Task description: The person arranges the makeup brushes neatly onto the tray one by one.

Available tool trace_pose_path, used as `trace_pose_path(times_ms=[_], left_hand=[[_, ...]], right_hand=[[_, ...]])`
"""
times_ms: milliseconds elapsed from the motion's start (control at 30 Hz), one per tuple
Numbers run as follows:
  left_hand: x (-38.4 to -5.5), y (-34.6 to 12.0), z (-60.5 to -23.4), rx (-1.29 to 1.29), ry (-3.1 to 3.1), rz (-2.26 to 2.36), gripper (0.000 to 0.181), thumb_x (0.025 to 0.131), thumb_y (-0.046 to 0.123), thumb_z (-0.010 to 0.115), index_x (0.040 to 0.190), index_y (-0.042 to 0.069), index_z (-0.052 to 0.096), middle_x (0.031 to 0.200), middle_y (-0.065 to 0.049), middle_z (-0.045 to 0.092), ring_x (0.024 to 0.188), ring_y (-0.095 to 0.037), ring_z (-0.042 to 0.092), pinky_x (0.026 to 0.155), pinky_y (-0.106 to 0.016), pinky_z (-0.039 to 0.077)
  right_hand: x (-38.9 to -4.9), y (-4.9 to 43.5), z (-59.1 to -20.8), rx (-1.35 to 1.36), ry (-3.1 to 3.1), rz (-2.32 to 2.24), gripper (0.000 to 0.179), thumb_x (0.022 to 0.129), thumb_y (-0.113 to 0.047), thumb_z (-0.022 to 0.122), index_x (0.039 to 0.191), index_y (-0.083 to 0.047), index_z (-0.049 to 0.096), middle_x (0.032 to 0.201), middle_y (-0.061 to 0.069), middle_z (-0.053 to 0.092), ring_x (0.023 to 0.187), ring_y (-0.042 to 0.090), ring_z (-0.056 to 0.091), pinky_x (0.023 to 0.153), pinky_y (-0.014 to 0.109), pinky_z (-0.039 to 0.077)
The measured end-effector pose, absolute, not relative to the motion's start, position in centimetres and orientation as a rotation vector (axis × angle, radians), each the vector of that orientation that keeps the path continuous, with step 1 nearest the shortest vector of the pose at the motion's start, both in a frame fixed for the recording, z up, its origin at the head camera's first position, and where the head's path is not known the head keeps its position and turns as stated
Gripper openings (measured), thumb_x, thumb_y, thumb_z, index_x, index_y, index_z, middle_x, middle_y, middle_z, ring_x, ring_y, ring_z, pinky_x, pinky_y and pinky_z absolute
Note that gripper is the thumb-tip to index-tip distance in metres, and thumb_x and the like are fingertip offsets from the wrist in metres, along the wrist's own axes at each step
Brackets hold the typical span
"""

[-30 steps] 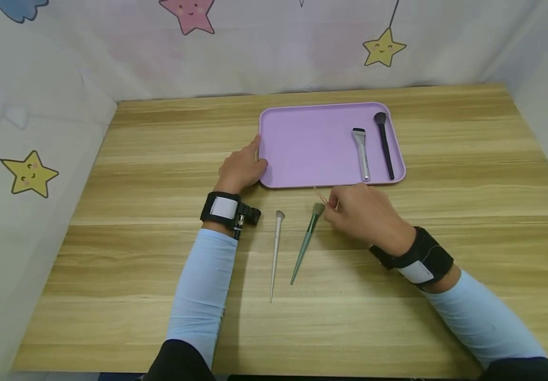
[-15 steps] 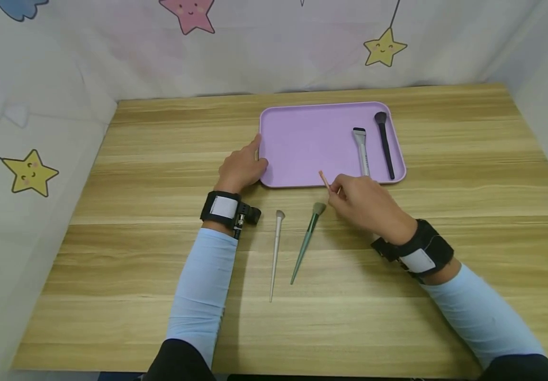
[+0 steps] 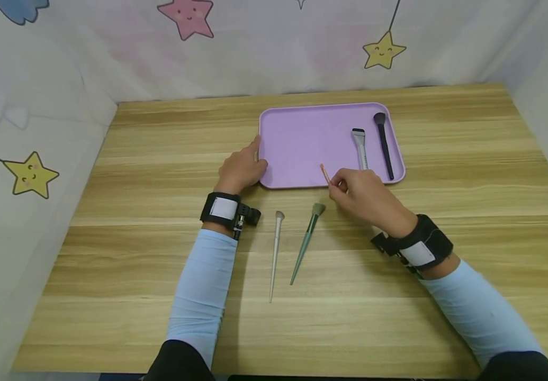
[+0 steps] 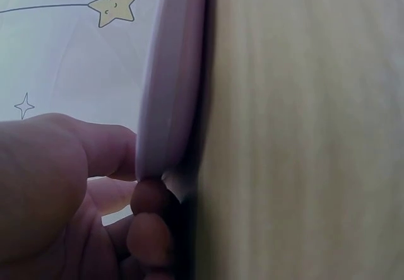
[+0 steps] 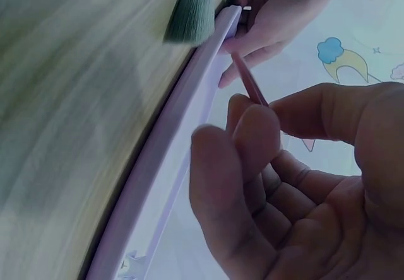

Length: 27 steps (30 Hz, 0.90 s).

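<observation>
My left hand (image 3: pixel 240 169) grips the near left corner of a lilac tray (image 3: pixel 297 143). In the left wrist view, thumb and fingertips meet at the tray's edge (image 4: pixel 170 103). Between thumb and fingers my right hand (image 3: pixel 366 196) pinches a thin pinkish-orange stick (image 3: pixel 324 173); its tip points up over the tray's front part, and the rest is hidden in the hand. The right wrist view shows the stick (image 5: pixel 249 81) slanting out of the fingertips. A flat-headed silver makeup brush (image 3: pixel 359 143), partly behind the right hand, and a black makeup brush (image 3: pixel 384 148) lie on the tray's right side.
On the wooden table (image 3: pixel 159 264), in front of the tray, lie a whitish makeup brush (image 3: pixel 276 254) and a green makeup brush (image 3: pixel 306 241). The green one's bristles (image 5: pixel 192 18) show in the right wrist view. A white star-printed curtain (image 3: pixel 274 58) stands behind the table.
My right hand has moved forward with the stick, from just in front of the tray to over its front edge. The left hand and the tray have stayed put.
</observation>
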State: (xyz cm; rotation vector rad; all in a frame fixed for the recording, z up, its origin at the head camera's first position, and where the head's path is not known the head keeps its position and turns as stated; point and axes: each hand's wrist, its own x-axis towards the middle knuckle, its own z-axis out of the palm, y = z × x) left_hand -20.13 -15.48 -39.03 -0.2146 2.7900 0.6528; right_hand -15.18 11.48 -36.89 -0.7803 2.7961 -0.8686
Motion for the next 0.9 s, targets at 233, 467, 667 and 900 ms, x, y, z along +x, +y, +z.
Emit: trace_pose_path(times_ms=[233, 467, 667, 900], left_hand=[[-20.1, -15.4, -39.0, -0.21, 2.8, 0.663, 0.069, 0.09, 0.034, 0.041, 0.154, 0.033, 0.015, 0.149, -0.006, 0.044, 0.067, -0.024, 0.046, 0.054, -0.035, 0.035], [-20.1, -15.4, -38.9, -0.223, 2.79, 0.663, 0.069, 0.091, 0.035, 0.041, 0.154, 0.033, 0.015, 0.148, -0.006, 0.046, 0.066, -0.023, 0.046, 0.054, -0.034, 0.035], [-20.0, -15.4, -38.9, -0.228, 2.789, 0.661, 0.069, 0.091, 0.034, 0.042, 0.154, 0.034, 0.015, 0.148, -0.007, 0.046, 0.064, -0.023, 0.044, 0.054, -0.034, 0.034], [-20.0, -15.4, -39.0, -0.225, 2.796, 0.655, 0.069, 0.09, 0.033, 0.041, 0.154, 0.033, 0.015, 0.145, -0.008, 0.049, 0.061, -0.022, 0.043, 0.052, -0.033, 0.034]], right_hand=[[-15.8, 11.3, -36.9, -0.795, 2.824, -0.891, 0.019, 0.092, -0.016, 0.055, 0.094, -0.003, 0.069, 0.076, 0.007, 0.068, 0.061, 0.015, 0.056, 0.058, 0.029, 0.044], [-16.2, 11.3, -37.0, -0.769, 2.805, -0.909, 0.02, 0.092, -0.017, 0.055, 0.095, -0.002, 0.069, 0.078, 0.009, 0.07, 0.064, 0.016, 0.059, 0.058, 0.028, 0.045], [-16.5, 11.3, -37.1, -0.735, 2.83, -0.91, 0.02, 0.09, -0.017, 0.058, 0.094, -0.002, 0.07, 0.079, 0.009, 0.07, 0.067, 0.017, 0.062, 0.06, 0.03, 0.046], [-16.9, 11.3, -36.9, -0.717, 2.827, -0.921, 0.02, 0.091, -0.017, 0.058, 0.096, -0.002, 0.07, 0.08, 0.01, 0.071, 0.068, 0.018, 0.062, 0.059, 0.029, 0.045]])
